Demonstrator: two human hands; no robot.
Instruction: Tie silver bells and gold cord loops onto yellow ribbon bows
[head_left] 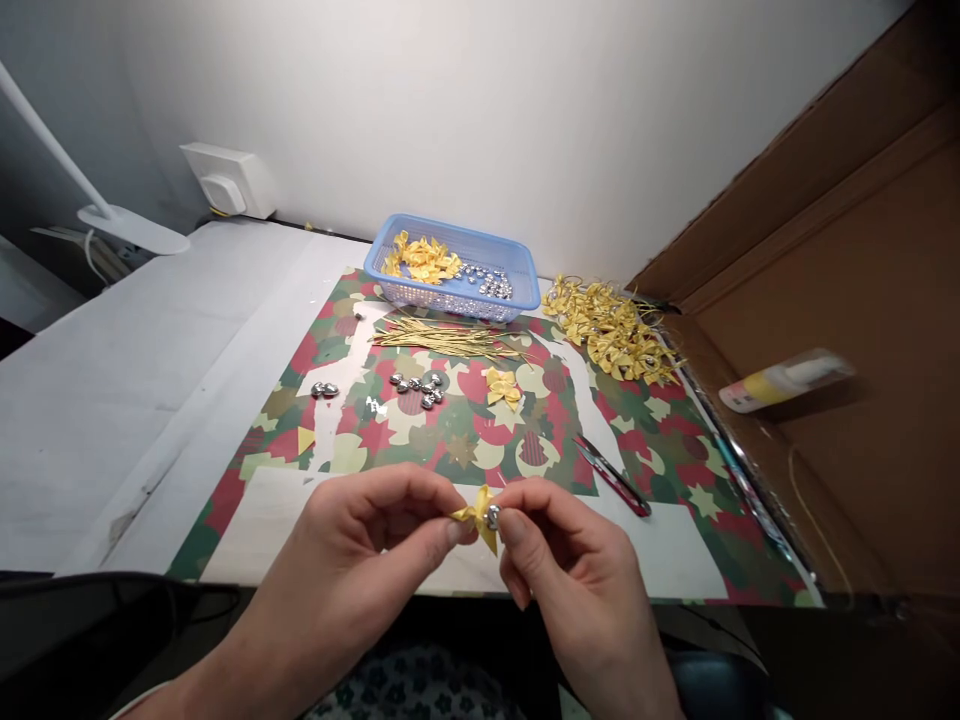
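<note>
Between my hands, over the front of the table, is a yellow ribbon bow (481,510). My left hand (386,535) pinches the bow's left end between thumb and fingertips. At the bow's right side, a small silver bell (493,516) is pinched by my right hand (566,550). The bell touches the bow; how they are joined I cannot make out. Another yellow ribbon bow (503,387) lies flat on the patterned sheet beyond. Loose silver bells (427,388) lie left of it, with a few more bells (324,389) farther left.
A blue basket (454,295) holding yellow bows and bells stands at the back. Before it lie gold twist ties (450,340). Finished-looking bows (611,325) are heaped at right. Thread snips (613,476) lie front right, a white bottle (784,382) beyond. A lamp (135,228) stands left.
</note>
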